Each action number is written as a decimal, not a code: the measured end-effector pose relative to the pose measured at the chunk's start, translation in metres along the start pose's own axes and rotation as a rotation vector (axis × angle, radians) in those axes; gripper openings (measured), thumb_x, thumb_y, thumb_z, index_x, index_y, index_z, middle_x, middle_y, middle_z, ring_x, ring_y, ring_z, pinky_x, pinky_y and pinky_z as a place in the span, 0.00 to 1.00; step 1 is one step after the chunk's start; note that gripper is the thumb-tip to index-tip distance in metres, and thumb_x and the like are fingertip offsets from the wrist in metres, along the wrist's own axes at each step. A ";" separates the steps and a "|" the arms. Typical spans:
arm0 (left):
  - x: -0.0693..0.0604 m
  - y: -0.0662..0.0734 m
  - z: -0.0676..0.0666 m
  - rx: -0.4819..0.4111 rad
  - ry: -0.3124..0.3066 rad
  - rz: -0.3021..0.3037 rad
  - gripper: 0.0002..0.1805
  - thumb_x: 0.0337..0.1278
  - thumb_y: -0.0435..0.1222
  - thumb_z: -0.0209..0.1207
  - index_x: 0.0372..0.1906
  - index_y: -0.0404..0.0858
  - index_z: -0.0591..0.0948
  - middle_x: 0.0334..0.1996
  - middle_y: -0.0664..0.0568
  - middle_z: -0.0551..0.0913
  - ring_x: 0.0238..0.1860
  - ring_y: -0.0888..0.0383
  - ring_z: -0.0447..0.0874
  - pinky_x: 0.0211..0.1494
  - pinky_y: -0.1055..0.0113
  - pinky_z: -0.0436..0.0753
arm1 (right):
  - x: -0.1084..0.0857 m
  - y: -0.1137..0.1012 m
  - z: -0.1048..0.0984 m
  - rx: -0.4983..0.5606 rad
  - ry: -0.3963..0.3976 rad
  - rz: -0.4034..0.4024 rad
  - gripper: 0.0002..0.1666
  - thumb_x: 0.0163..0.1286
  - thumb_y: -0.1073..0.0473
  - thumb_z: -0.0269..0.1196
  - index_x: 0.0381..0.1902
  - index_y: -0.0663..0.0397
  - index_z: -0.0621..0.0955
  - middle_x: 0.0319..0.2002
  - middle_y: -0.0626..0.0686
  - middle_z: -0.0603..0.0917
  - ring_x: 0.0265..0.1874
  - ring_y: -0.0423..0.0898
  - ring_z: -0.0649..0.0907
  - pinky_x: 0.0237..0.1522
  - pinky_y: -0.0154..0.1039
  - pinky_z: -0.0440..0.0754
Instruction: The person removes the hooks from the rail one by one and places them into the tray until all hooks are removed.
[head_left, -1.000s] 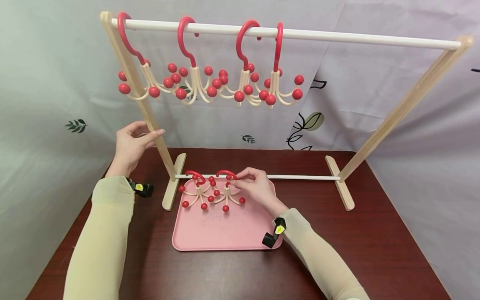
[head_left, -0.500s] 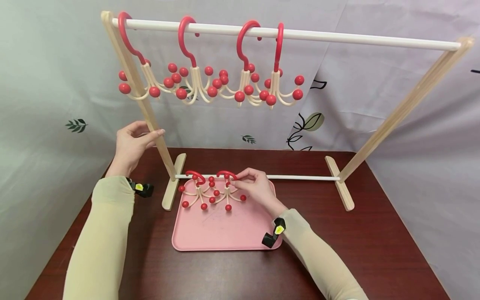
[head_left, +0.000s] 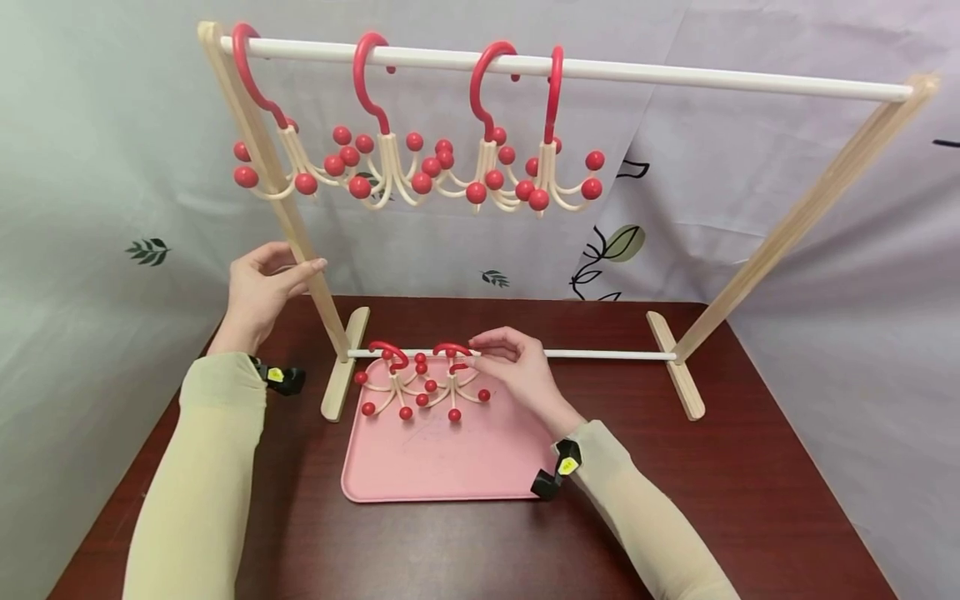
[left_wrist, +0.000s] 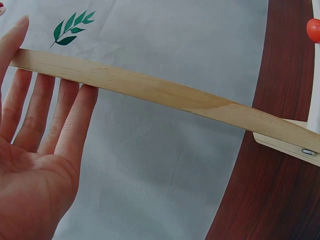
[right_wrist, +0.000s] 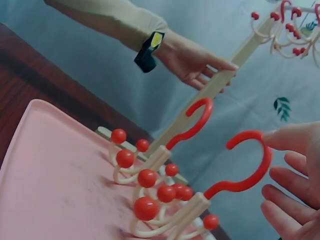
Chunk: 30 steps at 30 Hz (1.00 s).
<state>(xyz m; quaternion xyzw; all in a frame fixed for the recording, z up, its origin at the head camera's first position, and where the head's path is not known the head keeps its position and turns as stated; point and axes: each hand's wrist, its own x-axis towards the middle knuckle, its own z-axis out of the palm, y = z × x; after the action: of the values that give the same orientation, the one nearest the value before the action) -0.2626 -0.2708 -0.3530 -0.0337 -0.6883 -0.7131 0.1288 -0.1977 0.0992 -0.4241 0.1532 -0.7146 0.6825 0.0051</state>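
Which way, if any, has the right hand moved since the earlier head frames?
Yes: the right hand has shifted slightly rightward along the lower white rod, head view.

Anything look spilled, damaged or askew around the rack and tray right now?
Nothing looks spilled or broken. Two small oddities: the rightmost hanger on the top rail shows its hook nearly edge-on, unlike its neighbours, so it may be twisted; and the pink tray carries faint dark marks, perhaps scuffs.

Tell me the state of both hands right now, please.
Left hand: holding the wooden post between thumb and fingers.
Right hand: open, beside a red hook; contact cannot be told.
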 end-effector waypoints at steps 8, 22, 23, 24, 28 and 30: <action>-0.001 0.001 -0.001 0.022 0.009 -0.013 0.23 0.49 0.35 0.78 0.51 0.34 0.86 0.37 0.54 0.88 0.40 0.59 0.88 0.40 0.72 0.86 | -0.006 -0.028 -0.023 0.014 0.103 -0.036 0.21 0.62 0.64 0.75 0.53 0.62 0.86 0.52 0.61 0.86 0.51 0.53 0.87 0.54 0.40 0.83; 0.000 -0.001 0.001 -0.023 0.004 -0.002 0.19 0.49 0.32 0.78 0.48 0.35 0.87 0.36 0.53 0.89 0.39 0.59 0.88 0.39 0.71 0.86 | -0.007 -0.101 -0.087 0.067 0.293 -0.285 0.22 0.60 0.68 0.76 0.53 0.64 0.86 0.50 0.60 0.87 0.48 0.51 0.87 0.50 0.38 0.84; 0.001 -0.001 0.000 -0.026 0.004 -0.004 0.19 0.49 0.32 0.78 0.48 0.35 0.87 0.36 0.54 0.89 0.39 0.59 0.88 0.39 0.71 0.86 | -0.008 -0.106 -0.090 0.071 0.302 -0.299 0.22 0.61 0.69 0.75 0.53 0.64 0.86 0.50 0.60 0.87 0.48 0.51 0.87 0.49 0.37 0.84; 0.001 -0.001 0.000 -0.027 0.004 -0.006 0.18 0.49 0.32 0.78 0.48 0.36 0.87 0.36 0.54 0.89 0.39 0.59 0.88 0.39 0.71 0.86 | -0.008 -0.112 -0.093 0.078 0.309 -0.312 0.21 0.61 0.69 0.75 0.53 0.64 0.86 0.50 0.60 0.87 0.48 0.51 0.87 0.49 0.37 0.84; 0.001 -0.002 -0.001 -0.040 -0.001 -0.009 0.17 0.50 0.30 0.77 0.47 0.38 0.88 0.36 0.54 0.89 0.38 0.59 0.88 0.39 0.71 0.86 | -0.008 -0.133 -0.100 0.114 0.323 -0.368 0.21 0.60 0.72 0.74 0.52 0.68 0.85 0.49 0.62 0.87 0.48 0.52 0.87 0.50 0.37 0.84; 0.001 -0.001 -0.002 -0.042 -0.004 -0.008 0.17 0.50 0.30 0.77 0.47 0.38 0.87 0.36 0.54 0.89 0.38 0.59 0.89 0.39 0.71 0.86 | -0.007 -0.143 -0.102 0.136 0.325 -0.389 0.21 0.59 0.74 0.74 0.52 0.69 0.85 0.49 0.63 0.87 0.49 0.53 0.87 0.51 0.38 0.84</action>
<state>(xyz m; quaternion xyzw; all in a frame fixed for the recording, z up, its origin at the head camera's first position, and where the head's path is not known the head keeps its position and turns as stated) -0.2637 -0.2725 -0.3539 -0.0350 -0.6735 -0.7279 0.1239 -0.1789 0.1971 -0.2798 0.1761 -0.6139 0.7308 0.2409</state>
